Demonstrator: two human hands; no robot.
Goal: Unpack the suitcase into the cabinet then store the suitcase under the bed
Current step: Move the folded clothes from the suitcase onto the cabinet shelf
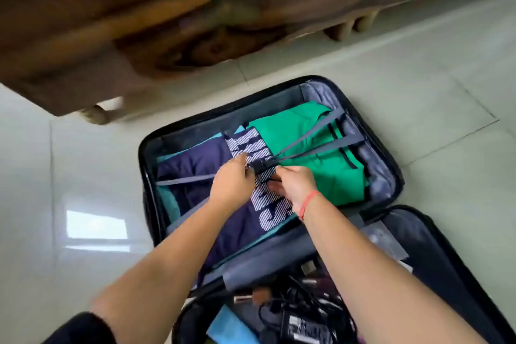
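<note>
L hand [231,184] & R hand [296,184] on buckle [261,166] atop clothes [293,134], mid suitcase [223,117]

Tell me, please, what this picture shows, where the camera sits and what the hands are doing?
There is no machine here. A person wears one wide-angle camera on the head, and it looks down at their own bare arms. An open suitcase lies on a tiled floor, with blurred brown furniture beyond it. The far half holds a green garment and a navy garment with white lettering, crossed by grey straps. The left hand and right hand both pinch the black buckle where the straps meet. The near half holds tangled black cables.
</note>
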